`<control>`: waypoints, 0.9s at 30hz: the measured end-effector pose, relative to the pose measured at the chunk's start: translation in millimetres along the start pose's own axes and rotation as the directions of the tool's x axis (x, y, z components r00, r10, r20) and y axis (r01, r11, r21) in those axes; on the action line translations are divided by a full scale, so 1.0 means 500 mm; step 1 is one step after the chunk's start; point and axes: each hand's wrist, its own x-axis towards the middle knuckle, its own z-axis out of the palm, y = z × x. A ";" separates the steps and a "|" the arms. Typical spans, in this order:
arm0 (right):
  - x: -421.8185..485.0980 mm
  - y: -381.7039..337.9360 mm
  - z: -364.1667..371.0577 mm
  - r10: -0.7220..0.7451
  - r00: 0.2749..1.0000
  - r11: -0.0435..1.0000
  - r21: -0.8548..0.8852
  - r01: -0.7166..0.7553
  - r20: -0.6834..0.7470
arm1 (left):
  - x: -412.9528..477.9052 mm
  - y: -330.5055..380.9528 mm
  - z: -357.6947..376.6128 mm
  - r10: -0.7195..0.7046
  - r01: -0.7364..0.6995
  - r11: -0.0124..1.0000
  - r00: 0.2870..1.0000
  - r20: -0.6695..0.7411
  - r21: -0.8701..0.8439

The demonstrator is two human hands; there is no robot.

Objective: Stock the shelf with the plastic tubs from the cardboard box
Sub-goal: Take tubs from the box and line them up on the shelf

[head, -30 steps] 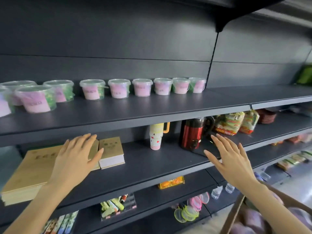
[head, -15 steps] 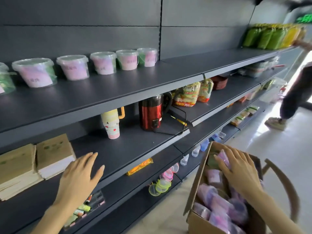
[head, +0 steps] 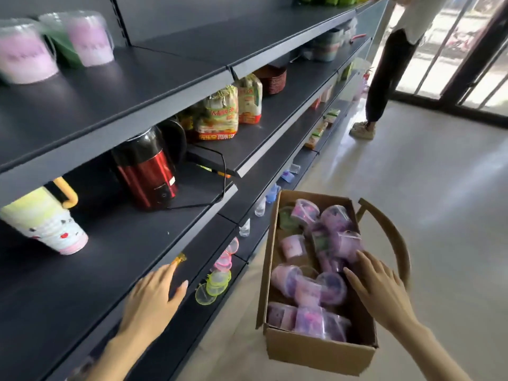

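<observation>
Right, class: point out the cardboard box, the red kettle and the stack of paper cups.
cardboard box (head: 316, 350): head view, on its near outer wall.
red kettle (head: 147, 171): head view, on the shiny red body.
stack of paper cups (head: 49, 226): head view, on the printed side of the stack.

— Top shelf (head: 170, 64): wide open right of the two stocked tubs (head: 55, 45), bare board to the edge.
— And the cardboard box (head: 316, 350)?
— Open-topped, tubs (head: 308, 287) piled loose inside. Right hand (head: 379, 290) spread over them; a curved chair back (head: 390, 232) crowds the right side.

head view, down onto hands (head: 379, 290)
</observation>
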 end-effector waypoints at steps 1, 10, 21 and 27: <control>0.003 0.021 0.012 0.020 0.999 1.000 -0.001 -0.020 0.025 | 0.014 0.023 0.015 0.009 -0.009 1.000 1.000 0.026 0.000; 0.144 0.170 0.094 -0.011 0.975 0.999 0.036 0.003 0.221 | 0.130 0.241 0.140 -0.023 0.035 0.997 0.983 0.183 -0.062; 0.367 0.146 0.238 -0.202 0.914 0.970 0.204 0.135 0.352 | 0.287 0.431 0.294 0.002 0.052 0.986 0.948 0.317 -0.160; 0.584 0.101 0.366 -0.204 0.956 0.966 0.204 0.161 0.211 | 0.414 0.423 0.404 0.109 -0.046 0.974 0.955 0.277 -0.224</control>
